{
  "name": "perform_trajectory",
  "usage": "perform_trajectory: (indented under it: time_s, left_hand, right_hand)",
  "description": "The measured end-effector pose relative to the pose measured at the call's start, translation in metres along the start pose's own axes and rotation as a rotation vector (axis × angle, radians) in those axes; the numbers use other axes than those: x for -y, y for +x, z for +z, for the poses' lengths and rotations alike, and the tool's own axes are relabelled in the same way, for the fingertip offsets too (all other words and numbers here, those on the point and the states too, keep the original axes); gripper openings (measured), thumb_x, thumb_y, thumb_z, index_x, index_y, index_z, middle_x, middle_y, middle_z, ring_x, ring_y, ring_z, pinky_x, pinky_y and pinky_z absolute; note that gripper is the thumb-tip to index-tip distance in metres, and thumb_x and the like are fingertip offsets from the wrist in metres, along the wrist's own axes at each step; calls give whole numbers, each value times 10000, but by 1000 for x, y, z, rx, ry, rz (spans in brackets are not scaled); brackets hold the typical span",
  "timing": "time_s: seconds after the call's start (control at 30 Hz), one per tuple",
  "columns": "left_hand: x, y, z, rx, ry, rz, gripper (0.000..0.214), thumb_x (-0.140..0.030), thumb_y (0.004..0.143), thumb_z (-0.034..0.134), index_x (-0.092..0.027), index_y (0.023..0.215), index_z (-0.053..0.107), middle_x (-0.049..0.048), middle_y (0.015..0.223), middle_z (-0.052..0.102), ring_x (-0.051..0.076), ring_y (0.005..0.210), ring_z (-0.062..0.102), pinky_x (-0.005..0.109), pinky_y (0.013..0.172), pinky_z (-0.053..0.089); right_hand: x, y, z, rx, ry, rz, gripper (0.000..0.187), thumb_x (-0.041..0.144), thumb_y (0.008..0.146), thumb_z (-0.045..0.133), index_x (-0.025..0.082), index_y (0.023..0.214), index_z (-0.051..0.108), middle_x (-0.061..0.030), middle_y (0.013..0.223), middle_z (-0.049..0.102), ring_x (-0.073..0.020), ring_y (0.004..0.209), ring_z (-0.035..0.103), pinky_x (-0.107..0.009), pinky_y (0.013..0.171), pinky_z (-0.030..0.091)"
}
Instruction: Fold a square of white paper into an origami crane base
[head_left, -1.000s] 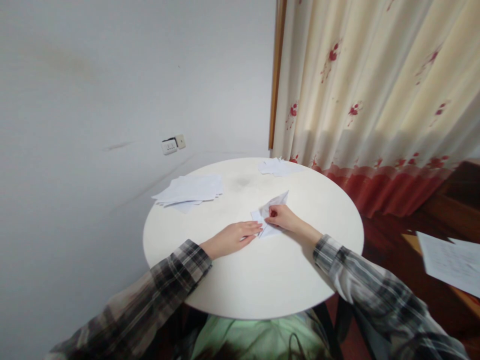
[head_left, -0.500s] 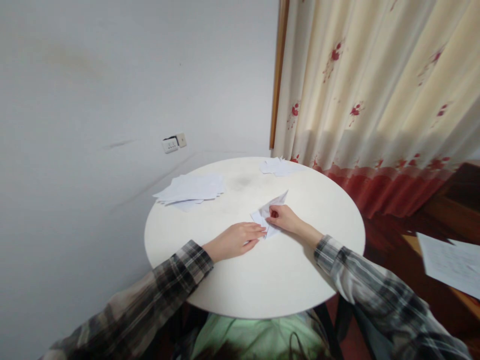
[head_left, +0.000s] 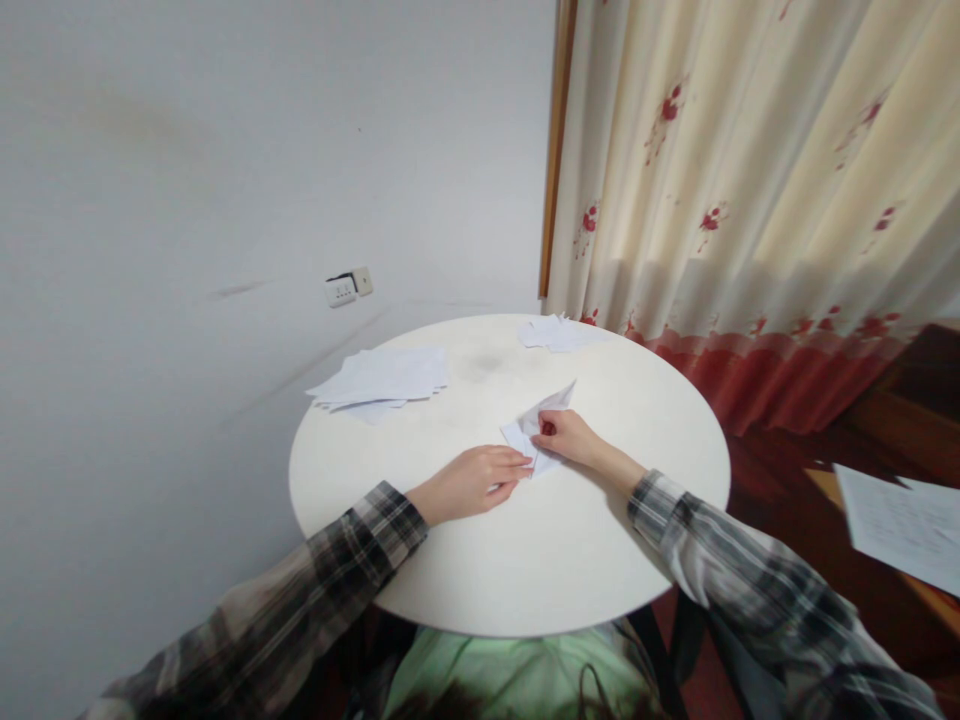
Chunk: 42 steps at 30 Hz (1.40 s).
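Observation:
A partly folded white paper [head_left: 541, 421] lies near the middle of the round white table [head_left: 525, 560], one pointed flap lifted toward the far right. My right hand [head_left: 568, 436] rests on it with fingers curled, pinching a fold. My left hand [head_left: 480, 478] lies flat beside it, fingers stretched out, fingertips pressing the paper's near left edge. Both arms wear plaid sleeves.
A loose stack of white sheets [head_left: 382, 380] sits at the table's far left. Folded white paper pieces [head_left: 553, 333] lie at the far edge by the curtain [head_left: 750, 180]. A printed sheet [head_left: 900, 520] lies on a dark wooden surface at right. A wall socket [head_left: 346, 287] is behind.
My left hand has slid slightly right along the paper's edge. My right hand and the paper have barely moved.

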<state>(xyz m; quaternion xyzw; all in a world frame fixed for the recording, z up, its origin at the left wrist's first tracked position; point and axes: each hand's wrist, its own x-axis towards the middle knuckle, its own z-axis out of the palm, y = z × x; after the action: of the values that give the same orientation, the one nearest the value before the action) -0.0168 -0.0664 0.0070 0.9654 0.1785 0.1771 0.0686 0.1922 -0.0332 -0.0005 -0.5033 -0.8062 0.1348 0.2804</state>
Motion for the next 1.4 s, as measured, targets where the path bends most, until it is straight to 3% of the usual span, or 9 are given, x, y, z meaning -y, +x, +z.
perform_trajectory:
  time_s: [0.3,1.0,1.13,1.4]
  left_hand:
    - [-3,1,-1,-102,36,25,276,-139,826,408,-182,1008,610,28,1013,651,131,971,573,269,899,424]
    - [-8,1,-6,-171,-36,89,209,-102,754,460,-171,824,644,37,894,673,137,872,590,267,816,464]
    - [-7,0,-5,-191,7,19,215,-122,769,452,-174,868,636,37,867,666,139,844,589,270,789,465]
    - [-1,2,3,-206,159,-232,183,-245,807,469,-195,827,644,14,846,668,147,836,590,254,773,449]
  right_hand:
    - [-4,1,3,-6,3,-22,68,192,685,557,144,643,532,28,565,492,-77,516,403,-195,505,269]
    - [-2,0,1,-7,-21,-23,67,200,690,556,141,662,545,25,575,505,-77,520,409,-191,508,271]
    - [1,1,0,5,-49,5,69,204,687,559,136,687,568,15,594,531,-83,534,426,-193,519,280]
    - [16,-2,-1,-25,-91,219,123,191,706,508,127,686,611,-31,604,586,-114,539,476,-215,527,301]
